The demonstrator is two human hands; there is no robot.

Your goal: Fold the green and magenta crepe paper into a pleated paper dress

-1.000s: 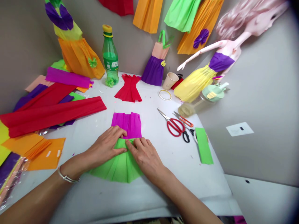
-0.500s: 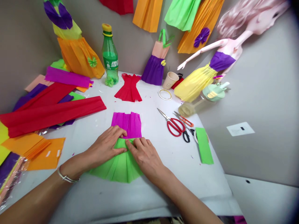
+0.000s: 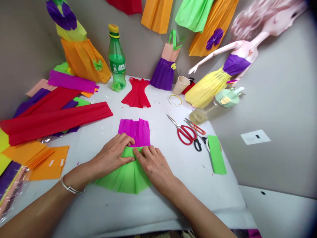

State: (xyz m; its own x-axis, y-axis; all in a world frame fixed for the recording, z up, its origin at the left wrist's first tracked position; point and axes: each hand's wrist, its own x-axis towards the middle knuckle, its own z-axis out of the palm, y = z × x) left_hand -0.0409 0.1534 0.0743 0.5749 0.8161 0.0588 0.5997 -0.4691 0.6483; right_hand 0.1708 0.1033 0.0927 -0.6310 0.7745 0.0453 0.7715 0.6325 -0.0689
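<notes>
A pleated green crepe-paper skirt (image 3: 126, 178) fans out on the white table (image 3: 104, 211), its top edge meeting a magenta pleated piece (image 3: 135, 130). My left hand (image 3: 112, 155) lies flat on the skirt's top left, fingers stretched toward the seam. My right hand (image 3: 153, 165) presses flat on the top right, fingertips at the join of green and magenta. Both hands hold the paper down and neither grips anything.
Red-handled scissors (image 3: 184, 134), smaller orange scissors (image 3: 196, 128) and a green paper strip (image 3: 216, 153) lie to the right. Red, purple and orange paper sheets (image 3: 54, 120) pile up at left. A green bottle (image 3: 116, 59), a red paper dress (image 3: 137, 94), a tape ring (image 3: 175, 100), a cup (image 3: 180, 85) and a doll (image 3: 223, 76) stand behind.
</notes>
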